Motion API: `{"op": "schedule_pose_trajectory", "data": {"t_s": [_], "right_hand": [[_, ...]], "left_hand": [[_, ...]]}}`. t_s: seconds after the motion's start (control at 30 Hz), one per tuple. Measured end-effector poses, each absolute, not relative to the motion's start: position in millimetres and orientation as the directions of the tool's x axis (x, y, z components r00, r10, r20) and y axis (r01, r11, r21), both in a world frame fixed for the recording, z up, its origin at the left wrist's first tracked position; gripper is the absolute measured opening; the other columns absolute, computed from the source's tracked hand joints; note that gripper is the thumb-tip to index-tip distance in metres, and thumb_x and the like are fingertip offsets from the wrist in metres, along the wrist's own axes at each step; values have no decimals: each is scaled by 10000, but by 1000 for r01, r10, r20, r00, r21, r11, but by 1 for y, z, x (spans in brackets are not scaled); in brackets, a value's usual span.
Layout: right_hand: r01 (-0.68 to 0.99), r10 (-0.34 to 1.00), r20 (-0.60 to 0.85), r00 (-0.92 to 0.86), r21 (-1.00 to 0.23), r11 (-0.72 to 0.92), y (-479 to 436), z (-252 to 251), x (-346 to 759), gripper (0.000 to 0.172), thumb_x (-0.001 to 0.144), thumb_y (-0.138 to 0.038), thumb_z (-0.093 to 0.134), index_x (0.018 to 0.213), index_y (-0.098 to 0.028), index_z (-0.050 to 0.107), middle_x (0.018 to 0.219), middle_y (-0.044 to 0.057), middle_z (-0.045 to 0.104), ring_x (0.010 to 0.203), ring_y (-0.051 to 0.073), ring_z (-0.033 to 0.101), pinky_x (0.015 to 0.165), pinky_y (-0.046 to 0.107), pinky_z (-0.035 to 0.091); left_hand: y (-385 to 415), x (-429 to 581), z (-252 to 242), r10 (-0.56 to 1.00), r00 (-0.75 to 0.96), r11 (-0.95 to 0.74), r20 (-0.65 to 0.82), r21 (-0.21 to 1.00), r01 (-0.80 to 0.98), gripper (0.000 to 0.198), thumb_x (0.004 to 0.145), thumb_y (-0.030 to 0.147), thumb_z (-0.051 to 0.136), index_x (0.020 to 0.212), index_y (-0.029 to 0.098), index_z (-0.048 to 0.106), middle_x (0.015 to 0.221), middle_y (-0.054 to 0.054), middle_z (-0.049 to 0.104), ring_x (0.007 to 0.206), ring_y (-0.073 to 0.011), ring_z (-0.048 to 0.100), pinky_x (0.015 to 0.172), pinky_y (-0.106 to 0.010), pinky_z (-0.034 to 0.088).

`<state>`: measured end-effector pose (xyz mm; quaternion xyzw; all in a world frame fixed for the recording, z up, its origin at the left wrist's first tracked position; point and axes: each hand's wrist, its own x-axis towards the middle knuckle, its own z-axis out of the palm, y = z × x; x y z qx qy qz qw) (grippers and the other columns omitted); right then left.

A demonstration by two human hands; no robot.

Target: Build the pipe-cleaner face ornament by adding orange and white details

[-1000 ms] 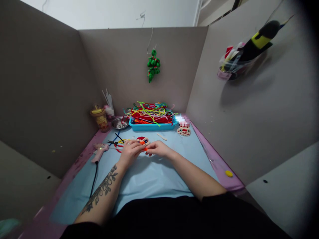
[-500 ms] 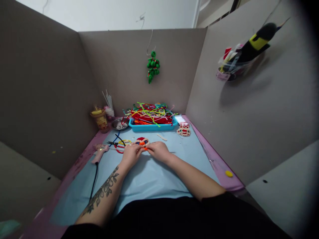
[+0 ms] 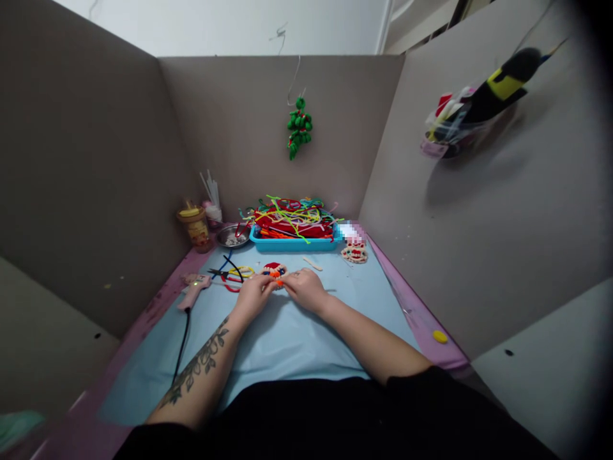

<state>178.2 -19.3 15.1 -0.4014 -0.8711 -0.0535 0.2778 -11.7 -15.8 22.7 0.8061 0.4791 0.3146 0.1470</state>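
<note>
- Left hand (image 3: 253,296) pinches an orange piece (image 3: 279,282), centre of the frame;
- right hand (image 3: 306,289) pinches its other side;
- glue gun (image 3: 192,292) lies left of centre

1. Closed in by 3 grey partitions (image 3: 340,153).
2. Backed by a white wall (image 3: 215,27).
3. Furnished with a pink tabletop (image 3: 421,319), partly under light blue sheeting (image 3: 306,342).
4. Lit softly, darker toward the left.

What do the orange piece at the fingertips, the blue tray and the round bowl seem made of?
Orange piece: perhaps fuzzy chenille, matte without highlights, but too small to be sure. Blue tray: likely plastic, with a smooth, evenly coloured front wall. Round bowl: probably metal, grey with a shiny rim.
</note>
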Motion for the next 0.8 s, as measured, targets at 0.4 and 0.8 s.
{"op": "schedule_pose_trajectory", "data": {"t_s": [0.4,0.8], "right_hand": [[325,864,137,-484,-889,323,-15,20,178,251,877,-310,509,887,-149,702,703,15,665,623,124,595,610,223,459],[421,875,111,-471,-844,334,-21,31,179,246,894,-242,474,763,-145,657,604,-6,620,587,111,572,580,200,404]], "left_hand": [[-15,-20,20,520,544,-757,658,60,651,257,880,339,580,1109,257,662,1033,-64,712,999,-230,596,899,-403,379],[-19,-21,25,516,536,-757,668,63,650,195,916,281,507,946,205,685,857,-58,707,856,-203,597,819,-363,406]]}}
